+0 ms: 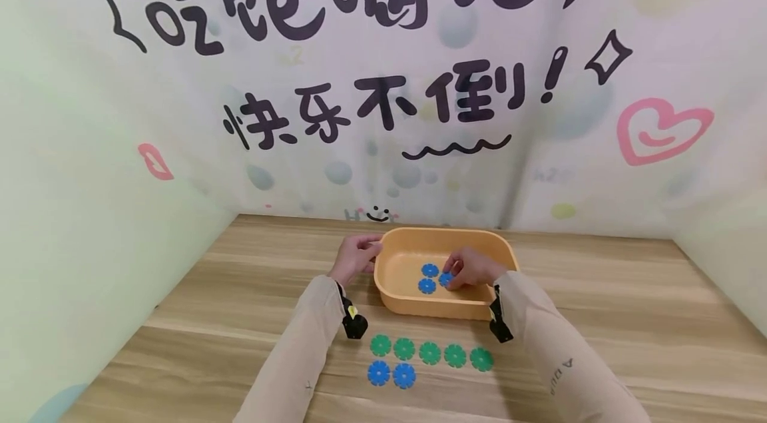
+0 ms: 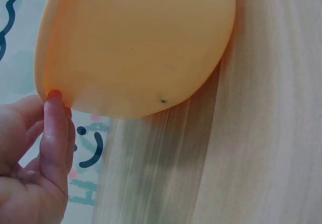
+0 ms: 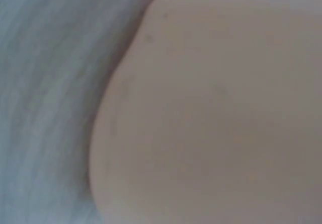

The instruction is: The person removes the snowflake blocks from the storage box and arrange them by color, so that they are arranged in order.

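Observation:
An orange plastic basin [image 1: 431, 306] stands at the back of the table. At its left end my left hand [image 1: 355, 258] holds the rim, and the left wrist view shows its fingers [image 2: 54, 138] pinching the basin's edge. Reaching inside over the right side, my right hand [image 1: 475, 267] pinches a blue notched snowflake disc [image 1: 445, 279] near the basin floor. Two more blue discs, one farther back [image 1: 429, 270] and one nearer [image 1: 427, 286], lie just left of those fingers. The right wrist view is blurred, filled by a pale orange surface [image 3: 211, 113] without the hand.
In front of the basin, several green discs [image 1: 429, 353] form a row on the wooden table [image 1: 240, 330]. Below its left end lie two blue discs, one left [image 1: 379, 373] and one right [image 1: 404, 376]. A printed cloth [image 1: 371, 176] hangs behind the table.

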A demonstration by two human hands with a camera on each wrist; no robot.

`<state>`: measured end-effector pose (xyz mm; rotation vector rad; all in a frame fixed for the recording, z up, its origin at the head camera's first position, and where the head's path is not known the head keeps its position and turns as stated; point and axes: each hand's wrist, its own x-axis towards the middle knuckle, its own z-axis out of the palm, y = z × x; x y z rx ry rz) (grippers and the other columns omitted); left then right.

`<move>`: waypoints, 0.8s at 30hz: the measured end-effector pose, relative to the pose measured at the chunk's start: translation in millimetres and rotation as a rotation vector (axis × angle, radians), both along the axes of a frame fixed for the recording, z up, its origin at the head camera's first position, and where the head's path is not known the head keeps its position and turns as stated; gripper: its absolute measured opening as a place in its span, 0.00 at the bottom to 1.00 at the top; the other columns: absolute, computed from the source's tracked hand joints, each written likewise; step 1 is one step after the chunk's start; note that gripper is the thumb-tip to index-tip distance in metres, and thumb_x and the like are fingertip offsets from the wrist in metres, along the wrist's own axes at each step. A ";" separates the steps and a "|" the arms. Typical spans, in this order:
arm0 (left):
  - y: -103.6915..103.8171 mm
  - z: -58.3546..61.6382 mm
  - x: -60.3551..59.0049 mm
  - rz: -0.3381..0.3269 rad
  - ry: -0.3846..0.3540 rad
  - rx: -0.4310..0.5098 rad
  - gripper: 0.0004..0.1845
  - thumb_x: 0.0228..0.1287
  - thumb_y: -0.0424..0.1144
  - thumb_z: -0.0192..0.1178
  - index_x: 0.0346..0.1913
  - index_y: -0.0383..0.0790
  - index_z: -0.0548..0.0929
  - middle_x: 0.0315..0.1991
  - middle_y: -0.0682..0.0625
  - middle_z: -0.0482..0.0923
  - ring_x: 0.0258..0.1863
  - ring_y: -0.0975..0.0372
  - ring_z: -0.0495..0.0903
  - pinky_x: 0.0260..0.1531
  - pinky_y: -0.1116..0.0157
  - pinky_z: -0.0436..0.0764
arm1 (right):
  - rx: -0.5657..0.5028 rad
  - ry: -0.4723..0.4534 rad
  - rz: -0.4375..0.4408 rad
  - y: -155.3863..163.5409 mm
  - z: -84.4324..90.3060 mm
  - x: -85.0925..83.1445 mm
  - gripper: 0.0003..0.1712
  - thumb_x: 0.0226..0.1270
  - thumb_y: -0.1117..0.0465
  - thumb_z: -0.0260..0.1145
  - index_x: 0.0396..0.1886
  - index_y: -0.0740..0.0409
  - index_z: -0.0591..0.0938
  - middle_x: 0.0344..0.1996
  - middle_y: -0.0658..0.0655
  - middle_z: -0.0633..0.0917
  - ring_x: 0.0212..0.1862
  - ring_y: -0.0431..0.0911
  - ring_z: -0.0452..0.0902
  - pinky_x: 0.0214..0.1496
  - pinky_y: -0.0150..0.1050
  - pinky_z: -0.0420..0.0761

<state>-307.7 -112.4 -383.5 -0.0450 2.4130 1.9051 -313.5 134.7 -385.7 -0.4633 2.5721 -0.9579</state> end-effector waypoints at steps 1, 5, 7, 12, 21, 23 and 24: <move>0.2 -0.6 -0.1 -0.001 -0.002 0.003 0.15 0.60 0.32 0.55 0.51 0.36 0.77 0.40 0.37 0.76 0.34 0.51 0.79 0.22 0.67 0.81 | 0.005 0.007 -0.002 0.2 -0.3 0.5 0.13 0.49 0.67 0.69 0.35 0.64 0.77 0.27 0.55 0.75 0.31 0.45 0.68 0.33 0.32 0.74; 0.0 -0.9 0.9 -0.004 0.014 0.006 0.15 0.59 0.32 0.56 0.50 0.37 0.78 0.38 0.39 0.77 0.29 0.55 0.80 0.23 0.66 0.81 | -0.002 0.044 -0.002 1.3 -1.7 1.4 0.13 0.48 0.67 0.70 0.31 0.65 0.75 0.26 0.54 0.74 0.30 0.45 0.68 0.32 0.31 0.73; -0.7 -0.2 2.4 -0.008 0.032 0.007 0.14 0.59 0.32 0.57 0.49 0.38 0.79 0.36 0.41 0.77 0.26 0.57 0.79 0.22 0.66 0.81 | -0.031 0.062 0.009 1.3 -1.2 1.9 0.12 0.48 0.68 0.69 0.30 0.66 0.75 0.25 0.54 0.74 0.29 0.45 0.68 0.30 0.31 0.72; -0.3 -0.2 2.0 0.000 0.028 -0.001 0.14 0.59 0.33 0.57 0.49 0.39 0.80 0.35 0.42 0.77 0.26 0.58 0.79 0.23 0.65 0.81 | -0.116 0.077 0.045 2.6 -0.4 1.6 0.07 0.52 0.70 0.65 0.30 0.68 0.75 0.24 0.54 0.75 0.27 0.44 0.68 0.28 0.31 0.74; 1.1 -3.0 0.2 -0.002 0.013 0.006 0.16 0.59 0.33 0.56 0.51 0.36 0.78 0.38 0.38 0.76 0.31 0.53 0.79 0.21 0.67 0.81 | -0.253 0.092 0.115 10.5 0.2 2.7 0.06 0.54 0.70 0.63 0.31 0.70 0.77 0.23 0.54 0.77 0.25 0.44 0.71 0.30 0.38 0.78; 0.9 -2.5 0.3 0.005 0.011 0.003 0.15 0.59 0.33 0.56 0.50 0.37 0.78 0.38 0.38 0.77 0.32 0.54 0.79 0.21 0.67 0.81 | -0.282 0.087 0.118 12.9 1.1 4.2 0.06 0.55 0.69 0.63 0.32 0.70 0.77 0.24 0.54 0.77 0.26 0.44 0.72 0.31 0.38 0.79; 0.9 -2.0 0.6 0.006 0.010 0.003 0.15 0.59 0.33 0.56 0.50 0.37 0.78 0.38 0.38 0.76 0.32 0.54 0.79 0.21 0.67 0.81 | -0.299 0.078 0.116 14.1 1.9 5.5 0.06 0.56 0.69 0.62 0.32 0.70 0.77 0.25 0.54 0.77 0.27 0.45 0.73 0.33 0.39 0.80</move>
